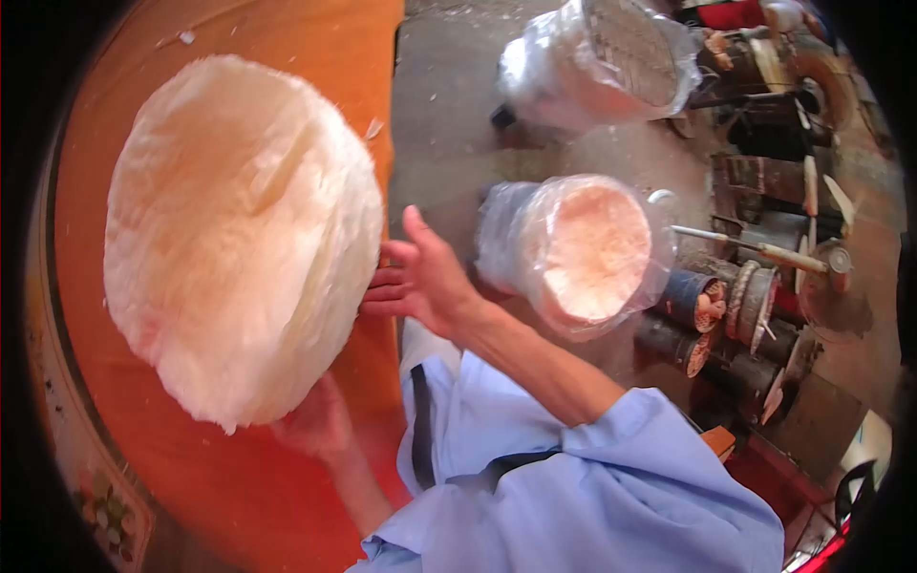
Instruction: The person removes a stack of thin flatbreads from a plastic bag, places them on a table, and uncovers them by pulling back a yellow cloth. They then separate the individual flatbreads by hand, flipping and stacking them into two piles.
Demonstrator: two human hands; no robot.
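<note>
We see a round, cream, fluffy fibre mass [239, 229] over an orange tabletop [325, 38], right hand [435, 285] spread at its edge, left hand [323, 422] with grip hidden; likely light, soft, tearable, best cradled underneath

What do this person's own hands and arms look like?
The right hand and the left hand wear no gloves. Loose, plain light-blue sleeves leave the forearms largely bare. No watch shows on the right; the left is blurred and partly hidden.
</note>
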